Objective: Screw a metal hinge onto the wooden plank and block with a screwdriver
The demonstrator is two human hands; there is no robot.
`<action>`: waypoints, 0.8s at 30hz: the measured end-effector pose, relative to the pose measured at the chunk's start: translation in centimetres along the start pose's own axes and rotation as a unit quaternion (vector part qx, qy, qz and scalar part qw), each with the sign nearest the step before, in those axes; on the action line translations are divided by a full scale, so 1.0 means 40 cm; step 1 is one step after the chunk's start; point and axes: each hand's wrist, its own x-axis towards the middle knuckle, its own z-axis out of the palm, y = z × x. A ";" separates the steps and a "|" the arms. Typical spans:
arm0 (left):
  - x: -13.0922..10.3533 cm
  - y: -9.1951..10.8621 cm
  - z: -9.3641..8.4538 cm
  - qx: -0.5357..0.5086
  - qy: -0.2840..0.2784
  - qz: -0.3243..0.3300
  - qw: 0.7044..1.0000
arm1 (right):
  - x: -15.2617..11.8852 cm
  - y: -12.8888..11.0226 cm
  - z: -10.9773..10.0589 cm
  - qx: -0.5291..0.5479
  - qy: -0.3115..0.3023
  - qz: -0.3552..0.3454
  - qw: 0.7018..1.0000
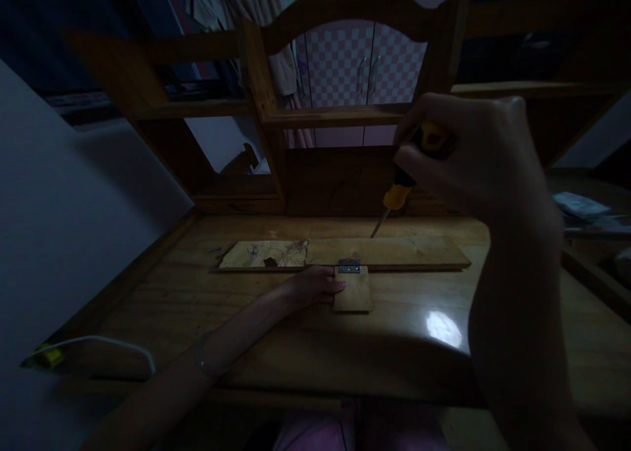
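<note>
Right hand (473, 148) grips the screwdriver (398, 193); keep it upright over the hinge (350, 266). Left hand (308, 288) pinches the block (353, 293); press it flush against the plank (384, 251).

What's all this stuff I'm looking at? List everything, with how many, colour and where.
long flat wooden board: one, light brown, on desk
small square wooden board: one, light brown, before long board
metal hinge: one, grey, where boards meet
slim-shafted screwdriver: one, yellow-black, right hand
broad wooden desk: one, brown, beneath boards
arched wooden shelf unit: one, brown, desk's back
checkered cabinet doors: two, pink-grey, behind shelf unit
thin curved cord: one, white, near left
small unclear object: one, yellow, left edge
left hand: one, bare, on small board
right hand: one, bare, holding screwdriver
</note>
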 end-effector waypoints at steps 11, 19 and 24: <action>-0.001 0.007 0.009 -0.010 0.015 -0.012 1.000 | 0.000 0.002 0.005 0.001 -0.003 -0.008 1.000; -0.006 0.010 0.012 -0.008 0.000 -0.003 1.000 | 0.004 -0.009 0.003 -0.023 0.022 0.015 0.999; -0.003 0.010 0.014 -0.015 -0.015 -0.003 1.000 | 0.015 0.021 0.010 0.043 0.235 0.133 0.962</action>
